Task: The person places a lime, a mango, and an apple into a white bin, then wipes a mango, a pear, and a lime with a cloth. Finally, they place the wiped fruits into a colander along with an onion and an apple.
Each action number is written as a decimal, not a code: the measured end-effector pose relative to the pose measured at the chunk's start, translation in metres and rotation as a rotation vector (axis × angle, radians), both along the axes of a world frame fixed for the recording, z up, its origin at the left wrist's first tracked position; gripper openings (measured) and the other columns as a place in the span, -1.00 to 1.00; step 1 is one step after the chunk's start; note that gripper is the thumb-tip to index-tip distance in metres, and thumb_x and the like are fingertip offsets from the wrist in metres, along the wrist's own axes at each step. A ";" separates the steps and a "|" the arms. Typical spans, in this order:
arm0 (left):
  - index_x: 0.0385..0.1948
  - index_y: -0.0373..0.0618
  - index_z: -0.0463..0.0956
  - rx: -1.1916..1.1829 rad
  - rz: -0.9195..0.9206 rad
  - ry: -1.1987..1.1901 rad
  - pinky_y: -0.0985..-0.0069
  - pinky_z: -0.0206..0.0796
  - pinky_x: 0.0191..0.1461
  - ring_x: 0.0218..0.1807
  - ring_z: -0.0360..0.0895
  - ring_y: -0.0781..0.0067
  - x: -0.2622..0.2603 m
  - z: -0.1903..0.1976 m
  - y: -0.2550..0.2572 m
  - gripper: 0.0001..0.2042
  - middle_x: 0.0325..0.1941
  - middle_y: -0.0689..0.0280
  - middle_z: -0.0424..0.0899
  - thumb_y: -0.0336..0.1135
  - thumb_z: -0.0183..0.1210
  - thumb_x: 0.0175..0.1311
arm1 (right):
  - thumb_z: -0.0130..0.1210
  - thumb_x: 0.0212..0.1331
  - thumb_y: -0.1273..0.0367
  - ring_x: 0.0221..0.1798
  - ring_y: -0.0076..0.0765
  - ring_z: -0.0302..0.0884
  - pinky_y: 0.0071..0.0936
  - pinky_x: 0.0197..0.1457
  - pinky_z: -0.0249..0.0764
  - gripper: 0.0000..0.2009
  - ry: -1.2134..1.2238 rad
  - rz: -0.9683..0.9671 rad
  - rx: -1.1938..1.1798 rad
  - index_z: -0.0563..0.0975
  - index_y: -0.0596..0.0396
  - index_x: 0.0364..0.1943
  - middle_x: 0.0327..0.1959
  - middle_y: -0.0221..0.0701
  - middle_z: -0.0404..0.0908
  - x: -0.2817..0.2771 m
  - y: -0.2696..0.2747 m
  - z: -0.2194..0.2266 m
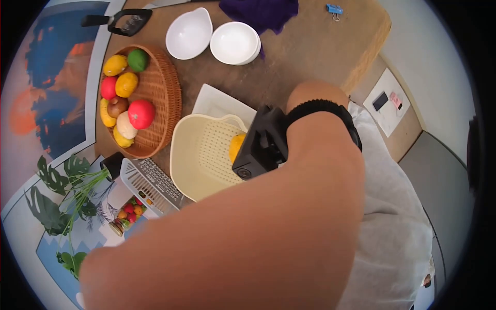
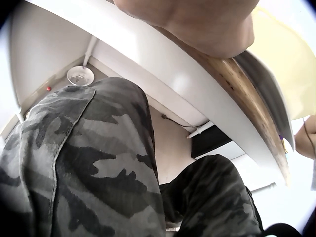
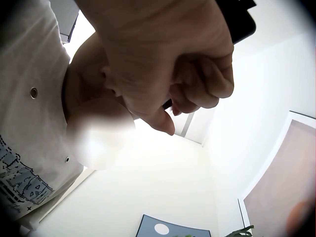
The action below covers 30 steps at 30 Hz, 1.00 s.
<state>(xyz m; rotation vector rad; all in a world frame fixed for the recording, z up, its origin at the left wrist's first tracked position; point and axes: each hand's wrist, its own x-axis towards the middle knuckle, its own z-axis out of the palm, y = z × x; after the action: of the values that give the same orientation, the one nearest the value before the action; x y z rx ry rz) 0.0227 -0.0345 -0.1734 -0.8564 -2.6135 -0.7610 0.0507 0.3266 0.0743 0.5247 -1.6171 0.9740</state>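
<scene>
My right hand [image 3: 153, 64] is raised close in front of the face, its fingers curled and thumb extended. A small dark piece shows between thumb and fingers; I cannot tell whether they grip it. Behind the hand a black device [image 3: 239, 22] peeks out. In the head view, my right arm looms large and blurred, with a black wrist strap [image 1: 323, 106] and a camera mount [image 1: 261, 144]. My left hand [image 2: 197, 24] is at the wooden table edge [image 2: 232, 84], its fingers out of view. A cream colander [image 1: 186, 150] holds a yellow fruit [image 1: 236, 147], partly covered by the mount.
A wicker basket [image 1: 168, 98] of mixed fruit stands farther off, near two white bowls [image 1: 188, 33] [image 1: 235, 44]. Around the table lie a black-handled grater [image 1: 129, 21], a purple cloth [image 1: 263, 13] and a blue binder clip [image 1: 334, 9]. A grey basket [image 1: 155, 181] sits beside the colander.
</scene>
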 end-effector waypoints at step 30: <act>-0.25 -0.20 0.51 -0.114 0.017 0.020 0.10 0.14 -0.19 -0.26 0.37 -0.06 0.002 0.012 -0.004 -0.74 -0.32 0.07 0.46 -0.15 0.15 0.38 | 0.39 -0.07 0.28 -0.59 -0.53 0.27 -0.52 -0.52 0.15 -0.72 -0.016 0.046 -0.190 0.47 0.01 -0.44 -0.60 -0.60 0.30 -0.033 -0.008 -0.035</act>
<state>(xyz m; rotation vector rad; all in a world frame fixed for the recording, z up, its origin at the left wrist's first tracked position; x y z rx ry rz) 0.0244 -0.0380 -0.1614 -0.8673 -2.6648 -0.6007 0.0173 0.3184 0.0390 0.4261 -1.5129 1.1558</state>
